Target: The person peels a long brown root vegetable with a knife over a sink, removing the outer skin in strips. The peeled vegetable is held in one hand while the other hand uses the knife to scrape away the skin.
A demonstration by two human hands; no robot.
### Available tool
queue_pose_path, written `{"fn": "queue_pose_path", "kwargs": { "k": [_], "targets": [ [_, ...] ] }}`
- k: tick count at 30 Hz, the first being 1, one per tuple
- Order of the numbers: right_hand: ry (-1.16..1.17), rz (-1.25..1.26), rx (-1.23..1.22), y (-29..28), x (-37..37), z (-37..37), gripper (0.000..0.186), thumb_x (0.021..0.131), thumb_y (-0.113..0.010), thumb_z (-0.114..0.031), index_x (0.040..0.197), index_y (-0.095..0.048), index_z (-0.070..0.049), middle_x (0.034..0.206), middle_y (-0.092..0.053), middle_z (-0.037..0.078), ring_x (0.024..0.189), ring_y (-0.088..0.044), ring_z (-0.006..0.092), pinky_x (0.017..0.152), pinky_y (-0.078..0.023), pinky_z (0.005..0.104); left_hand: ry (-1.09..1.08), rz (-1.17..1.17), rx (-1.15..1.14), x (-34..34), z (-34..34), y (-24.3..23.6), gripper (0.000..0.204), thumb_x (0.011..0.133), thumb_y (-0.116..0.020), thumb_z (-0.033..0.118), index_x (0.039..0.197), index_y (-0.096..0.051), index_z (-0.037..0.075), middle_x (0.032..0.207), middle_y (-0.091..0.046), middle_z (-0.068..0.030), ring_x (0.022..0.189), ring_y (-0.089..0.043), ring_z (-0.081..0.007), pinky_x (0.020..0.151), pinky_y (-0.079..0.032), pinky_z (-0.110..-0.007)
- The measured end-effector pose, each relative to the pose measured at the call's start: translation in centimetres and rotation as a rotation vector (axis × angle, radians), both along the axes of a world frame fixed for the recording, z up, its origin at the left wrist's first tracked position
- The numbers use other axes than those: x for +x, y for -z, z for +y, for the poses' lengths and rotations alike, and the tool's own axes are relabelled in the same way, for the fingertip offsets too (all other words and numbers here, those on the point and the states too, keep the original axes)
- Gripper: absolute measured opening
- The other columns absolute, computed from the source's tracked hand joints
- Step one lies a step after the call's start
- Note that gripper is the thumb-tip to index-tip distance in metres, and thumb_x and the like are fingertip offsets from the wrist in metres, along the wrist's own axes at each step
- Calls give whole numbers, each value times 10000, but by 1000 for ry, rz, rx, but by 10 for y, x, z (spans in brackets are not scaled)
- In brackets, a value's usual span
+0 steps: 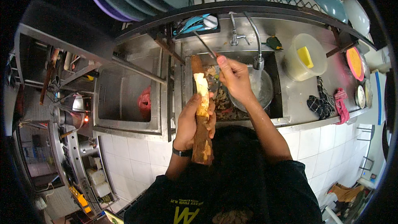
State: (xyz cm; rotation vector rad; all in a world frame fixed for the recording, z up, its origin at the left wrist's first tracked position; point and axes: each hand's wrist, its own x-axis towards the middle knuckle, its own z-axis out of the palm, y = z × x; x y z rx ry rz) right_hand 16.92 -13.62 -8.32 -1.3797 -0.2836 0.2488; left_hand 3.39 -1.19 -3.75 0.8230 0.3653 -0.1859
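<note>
My left hand [190, 121] is wrapped round a long cassava root [202, 135], held upright over the sink's near left side. Rough brown skin covers its lower part and upper tip; a pale strip of peeled flesh shows between. In my right hand [236, 77] is a knife [204, 43], its blade pointing up and left, apart from the root. Brown peelings [224, 105] lie in the sink [271, 114]. Beside them a bowl [265, 93] stands under the flexible tap [258, 62], with water running into it.
A second basin [124, 95] to the left holds a red bundle [144, 101]. On the right counter are a translucent tub [296, 64] with a yellow sponge [305, 57], a dark checked cloth [320, 104] and a pink cloth [341, 105]. A dish rack [207, 6] spans the back.
</note>
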Motion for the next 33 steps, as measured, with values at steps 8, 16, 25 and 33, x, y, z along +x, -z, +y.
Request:
{"fn": "queue_pose_path", "kwargs": {
  "k": [8,16,25,33],
  "targets": [
    [-352,-237,-151,-25,-42,25,600,1061,-586,-392,1577,-435,-124,1302,-687,215,1017,-731,265,905,-544,390,-130,-150,75,-16,29,22,402,1127,-348,440,1215,-484,72,833,-541,-78,506,-538,-166,406,-506,-321],
    [-181,-648,-318,-13,-47,40,544,985,-679,-409,1479,-578,-204,951,-754,174,722,-733,368,672,-578,434,-40,-176,-73,-25,40,23,430,1118,-331,498,1149,-468,92,802,-509,-66,464,-515,-174,390,-495,-318],
    [-138,-565,-299,-7,-38,38,459,959,-721,-376,1388,-669,-222,824,-751,152,574,-701,285,558,-543,371,-122,-3,-41,-20,13,-1,530,1093,-328,581,962,-493,95,729,-440,-14,433,-432,-127,350,-460,-301],
    [-157,-691,-279,-17,-43,26,627,957,-708,-446,1517,-536,-226,876,-734,219,648,-705,366,613,-557,422,-79,-71,105,-21,18,7,510,1096,-336,568,1000,-498,94,768,-476,-34,446,-452,-146,372,-485,-321]
  ]
}}
